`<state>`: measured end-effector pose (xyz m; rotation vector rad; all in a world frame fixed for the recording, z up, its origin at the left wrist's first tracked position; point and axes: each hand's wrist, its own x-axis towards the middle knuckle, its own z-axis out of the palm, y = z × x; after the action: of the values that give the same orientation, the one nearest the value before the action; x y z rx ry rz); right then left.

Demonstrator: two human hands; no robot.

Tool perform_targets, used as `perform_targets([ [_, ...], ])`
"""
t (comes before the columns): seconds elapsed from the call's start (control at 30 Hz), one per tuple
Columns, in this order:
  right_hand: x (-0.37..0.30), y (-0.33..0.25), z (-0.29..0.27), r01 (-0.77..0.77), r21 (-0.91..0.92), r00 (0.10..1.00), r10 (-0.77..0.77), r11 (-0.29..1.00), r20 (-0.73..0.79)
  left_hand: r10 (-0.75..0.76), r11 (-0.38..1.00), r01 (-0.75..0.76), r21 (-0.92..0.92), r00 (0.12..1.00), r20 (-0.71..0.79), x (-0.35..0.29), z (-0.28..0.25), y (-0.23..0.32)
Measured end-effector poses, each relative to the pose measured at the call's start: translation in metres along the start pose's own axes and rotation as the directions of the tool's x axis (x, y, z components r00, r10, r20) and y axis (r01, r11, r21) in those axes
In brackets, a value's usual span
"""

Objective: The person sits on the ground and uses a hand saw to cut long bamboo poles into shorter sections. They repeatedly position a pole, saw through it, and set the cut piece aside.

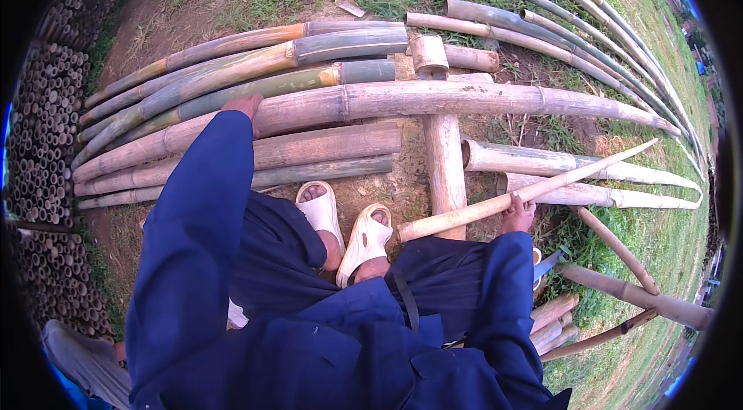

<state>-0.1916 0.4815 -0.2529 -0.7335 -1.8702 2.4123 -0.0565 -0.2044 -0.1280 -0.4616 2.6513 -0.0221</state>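
Observation:
A long, thick bamboo pole (433,98) lies crosswise in front of me over a bamboo support post (443,162). My left hand (244,105) is closed over this pole left of the middle, its fingers partly hidden by my sleeve. In my right hand (518,215) is a thinner bamboo stick (464,216), gripped from below with the fingers around it. The stick slants up to the right, its near end beside my right sandal (366,244) and its far end above other poles on the right.
Several cut bamboo lengths (232,73) lie left of the post. More poles (526,23) spread over the grass at right. Cut bamboo ends (54,108) are stacked at far left. Crossed poles (642,298) stand at lower right. Another person's grey-clothed leg (85,360) shows at lower left.

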Motion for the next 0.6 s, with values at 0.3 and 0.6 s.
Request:
perform_targets([
  [0.3, -0.010, -0.007, 0.006, -0.105, 0.062, 0.988, 0.098, 0.993, 0.118, -0.229, 0.973, 0.231, -0.019, 0.970, 0.082, 0.005, -0.025, 0.001],
  [0.6, -0.111, -0.009, 0.173, -0.383, 0.268, 0.860, 0.235, 0.884, 0.452, 0.432, 0.860, -0.477, -0.180, 0.869, -0.241, -0.071, -0.078, 0.223],
])
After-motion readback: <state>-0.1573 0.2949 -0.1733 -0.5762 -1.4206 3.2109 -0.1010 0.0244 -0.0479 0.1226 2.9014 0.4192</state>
